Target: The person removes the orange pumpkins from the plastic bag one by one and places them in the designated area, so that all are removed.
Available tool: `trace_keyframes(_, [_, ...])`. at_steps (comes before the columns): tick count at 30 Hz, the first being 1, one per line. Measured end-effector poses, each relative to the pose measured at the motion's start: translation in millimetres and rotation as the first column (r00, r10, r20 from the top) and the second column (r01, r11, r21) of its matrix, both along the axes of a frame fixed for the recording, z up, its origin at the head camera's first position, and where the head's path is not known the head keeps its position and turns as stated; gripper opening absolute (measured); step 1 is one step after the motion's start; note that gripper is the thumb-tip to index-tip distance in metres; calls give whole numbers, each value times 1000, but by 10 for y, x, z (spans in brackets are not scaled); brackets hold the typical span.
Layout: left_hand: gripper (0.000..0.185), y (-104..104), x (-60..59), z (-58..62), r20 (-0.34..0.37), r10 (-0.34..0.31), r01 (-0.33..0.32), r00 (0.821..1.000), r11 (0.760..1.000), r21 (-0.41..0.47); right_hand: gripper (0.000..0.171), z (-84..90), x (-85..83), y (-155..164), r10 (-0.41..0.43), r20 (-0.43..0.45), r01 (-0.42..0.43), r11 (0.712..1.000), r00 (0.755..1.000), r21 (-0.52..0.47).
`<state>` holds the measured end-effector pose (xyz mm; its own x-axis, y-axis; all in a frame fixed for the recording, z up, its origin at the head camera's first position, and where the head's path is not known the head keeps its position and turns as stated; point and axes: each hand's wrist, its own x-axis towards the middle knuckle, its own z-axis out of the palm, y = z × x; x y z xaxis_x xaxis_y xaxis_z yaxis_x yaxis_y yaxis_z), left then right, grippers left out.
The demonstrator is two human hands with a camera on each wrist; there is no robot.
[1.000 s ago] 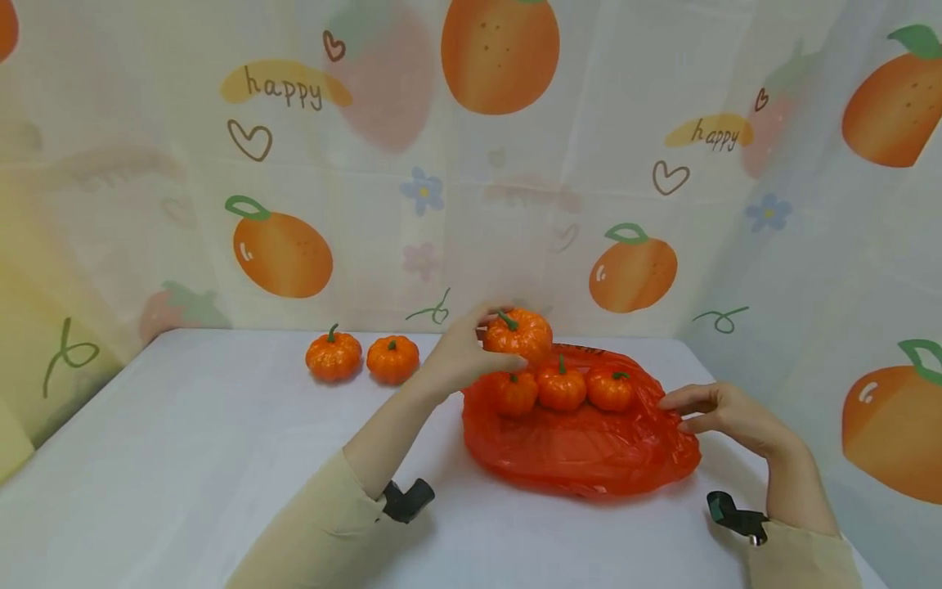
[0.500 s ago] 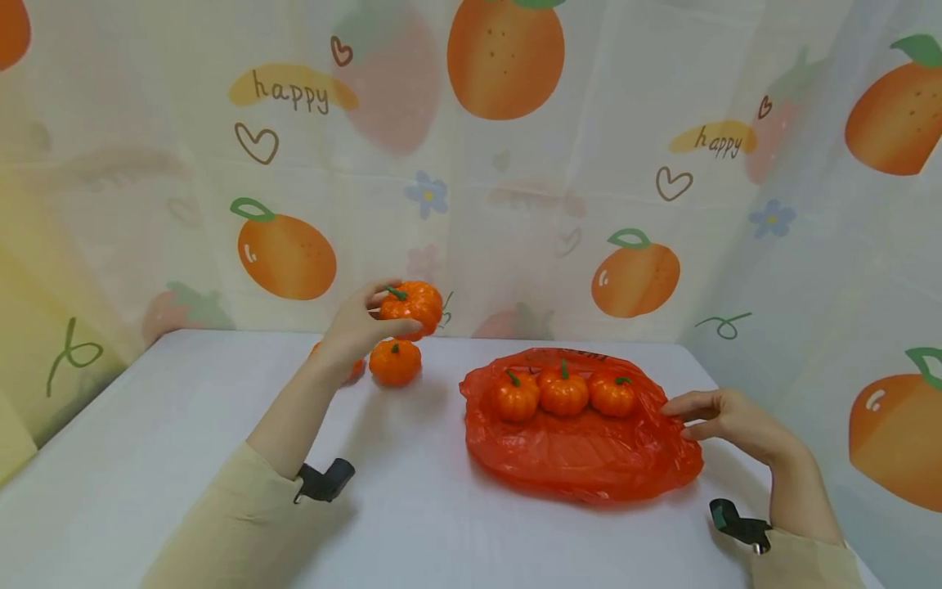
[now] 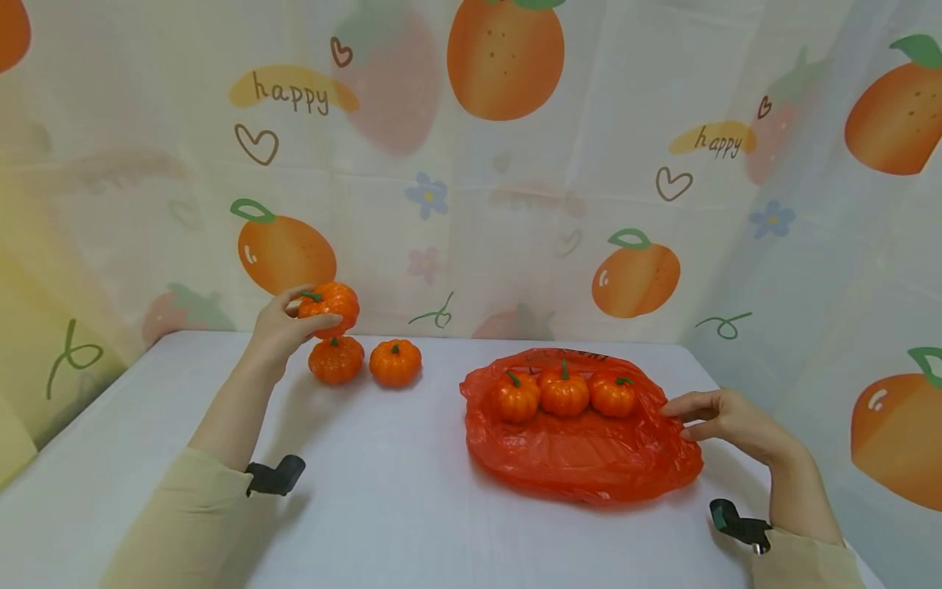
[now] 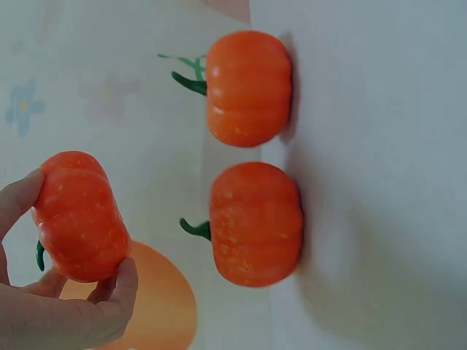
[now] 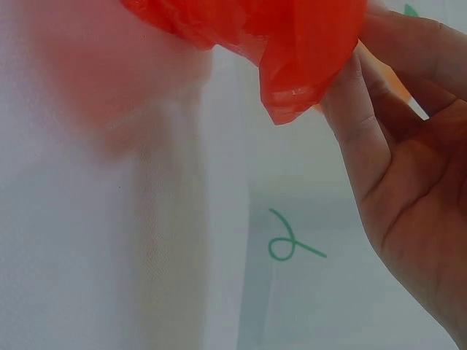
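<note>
While raised above the flat white table [image 3: 397, 507], grips a small round orange toy pumpkin with a green stem [image 3: 331, 301] in the left hand [image 3: 280, 331], with fingers and thumb curled tight round it. Holds it up in the air at the back left, just over another little orange pumpkin [image 3: 336, 360], with a small gap between the two. Shows one more orange pumpkin [image 3: 395, 363] just beside that one, both sitting on the table close to the wall, stems up. Pinches the right edge of a crinkly red plastic bag [image 3: 581, 458] with the right hand [image 3: 724, 417], thumb and fingertips pressed together on the thin plastic. Has the bag lying flat on the table, with a row of three small orange pumpkins [image 3: 563, 393] on it, side by side near its back edge. Faces a pale curtain printed with big oranges and hearts [image 3: 515, 204].
</note>
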<state>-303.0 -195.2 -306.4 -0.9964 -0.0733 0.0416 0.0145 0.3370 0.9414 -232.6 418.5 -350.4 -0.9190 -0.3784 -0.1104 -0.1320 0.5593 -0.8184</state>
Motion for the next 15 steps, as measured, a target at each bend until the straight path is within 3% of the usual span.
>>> trace_keyframes(15, [86, -374, -35, -178, 31, 129, -126, 991, 988, -86, 35, -14, -10, 19, 15, -13, -15, 1000, 1000, -5])
